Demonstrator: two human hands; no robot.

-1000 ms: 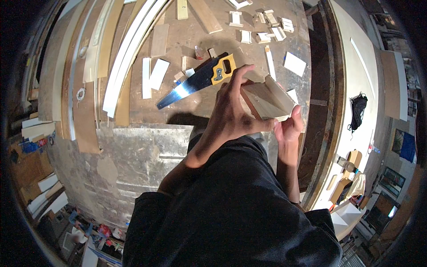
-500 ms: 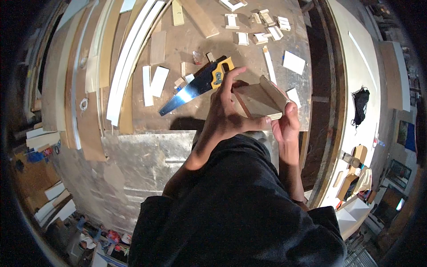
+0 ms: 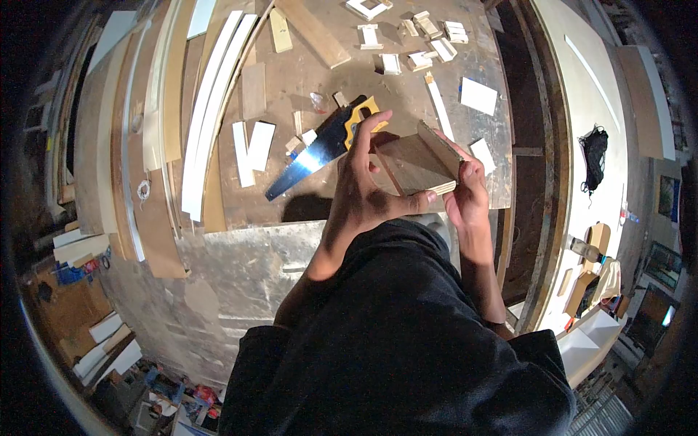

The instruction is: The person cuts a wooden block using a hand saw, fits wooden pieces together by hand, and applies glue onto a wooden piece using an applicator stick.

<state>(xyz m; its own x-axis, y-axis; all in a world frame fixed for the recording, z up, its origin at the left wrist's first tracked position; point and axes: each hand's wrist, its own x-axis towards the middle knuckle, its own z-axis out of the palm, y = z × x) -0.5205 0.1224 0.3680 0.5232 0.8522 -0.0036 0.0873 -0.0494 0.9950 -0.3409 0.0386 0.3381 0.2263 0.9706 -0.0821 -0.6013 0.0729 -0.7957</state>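
Note:
A small wooden tray-like piece (image 3: 416, 166), with a flat panel and raised side strips, is held between both hands above the front edge of the workbench. My left hand (image 3: 367, 182) grips its left side, thumb along the near edge and fingers up the far left. On the right corner, my right hand (image 3: 469, 195) is closed round the piece, its thumb at the side strip. Just behind my left hand lies a handsaw (image 3: 320, 151) with a yellow and black handle, its blade pointing left.
Long wooden strips (image 3: 211, 109) lie along the bench's left. Several small wooden frames (image 3: 427, 27) sit at the back, with a white square panel (image 3: 478, 97) to the right. Beyond a dark gap, a pale board (image 3: 574, 94) carries a black tangled cord (image 3: 594, 160).
The wooden piece tilts slightly in my hands, its side strip now steeper. Both hands keep their hold, and the view has shifted a little.

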